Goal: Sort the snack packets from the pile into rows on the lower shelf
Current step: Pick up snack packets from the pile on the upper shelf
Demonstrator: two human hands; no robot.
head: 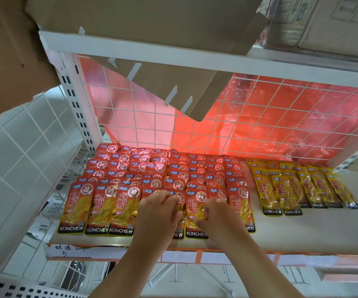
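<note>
Red KONCHEW snack packets [122, 207] lie in overlapping rows across the left and middle of the lower shelf [302, 233]. Yellow KONCHEW packets [285, 194] form shorter rows at the right. My left hand [156, 211] rests over a front-row red packet [179, 231], fingers curled and pinching its upper part. My right hand [216, 214] pinches the neighbouring front-row red packet [195, 214] at its right edge. Both hands cover parts of those packets. No loose pile is in view.
A white wire grid [249, 117] backs the shelf with red plastic behind it. Cardboard sheets [163, 84] hang from the shelf above. A slotted white upright [75, 108] stands at the left. Bare shelf board lies in front of the yellow rows.
</note>
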